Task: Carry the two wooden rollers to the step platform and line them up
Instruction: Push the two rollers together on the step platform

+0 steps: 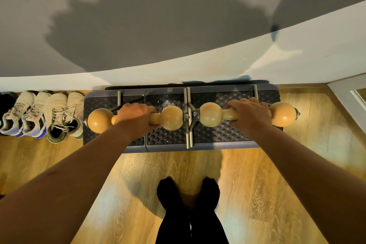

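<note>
Head view | left wooden roller (170, 118) and right wooden roller (212, 114) lie end to end on step platform (221, 134), metal frames touching mid-platform | left hand (136, 117) fingers wrapped round left roller's narrow middle | right hand (247, 113) fingers curled over right roller's middle | sneakers (45, 115) left of platform on wood floor (257, 180), wall (178, 65) behind

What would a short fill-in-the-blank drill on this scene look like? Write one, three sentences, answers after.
1. Each hand grips the narrow middle of one wooden ____: the left hand on one, the right hand on the other.
2. Both pieces sit end to end over the studded ____ platform.
3. On the floor left of the platform stands a row of ____.

Answers: roller; step; shoes
</note>
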The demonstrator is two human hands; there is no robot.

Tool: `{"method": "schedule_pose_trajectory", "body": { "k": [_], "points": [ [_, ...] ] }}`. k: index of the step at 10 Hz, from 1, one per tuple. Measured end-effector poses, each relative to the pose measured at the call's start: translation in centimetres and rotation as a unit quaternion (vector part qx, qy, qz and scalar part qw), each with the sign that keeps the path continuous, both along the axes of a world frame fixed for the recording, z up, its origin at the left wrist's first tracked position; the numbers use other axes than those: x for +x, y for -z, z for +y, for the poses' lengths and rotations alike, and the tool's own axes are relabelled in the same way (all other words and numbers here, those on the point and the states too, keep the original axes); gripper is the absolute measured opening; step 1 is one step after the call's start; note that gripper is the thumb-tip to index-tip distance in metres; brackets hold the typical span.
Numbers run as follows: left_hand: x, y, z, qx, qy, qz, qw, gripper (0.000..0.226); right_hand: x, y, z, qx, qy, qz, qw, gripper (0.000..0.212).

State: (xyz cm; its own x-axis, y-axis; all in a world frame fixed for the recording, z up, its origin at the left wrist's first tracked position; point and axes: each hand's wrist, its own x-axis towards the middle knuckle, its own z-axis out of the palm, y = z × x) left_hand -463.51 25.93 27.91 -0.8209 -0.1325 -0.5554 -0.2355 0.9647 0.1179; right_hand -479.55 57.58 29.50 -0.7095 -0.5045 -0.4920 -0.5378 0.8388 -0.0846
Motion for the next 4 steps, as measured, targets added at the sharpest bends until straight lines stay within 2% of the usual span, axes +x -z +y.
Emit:
{"method": "schedule_pose_trajectory", "body": {
  "k": [2, 3, 4],
  "points": [
    [1.0, 0.8, -0.2, -0.009, 0.002, 0.054, 0.998, 0.061, 0.7, 0.6, 0.4, -0.021, -0.001, 0.028, 0.999, 0.061],
    [2.4, -0.5, 0.2, -0.008, -0.033, 0.066, 0.997, 0.085, 1.5, 0.4, 0.9, -0.038, -0.009, 0.043, 0.998, 0.071],
    [4.0, -1.3, 0.5, -0.018, -0.039, 0.098, 0.994, 0.097, 1.6, 0.3, 1.2, -0.033, -0.011, 0.047, 0.998, 0.076]
  ]
}}
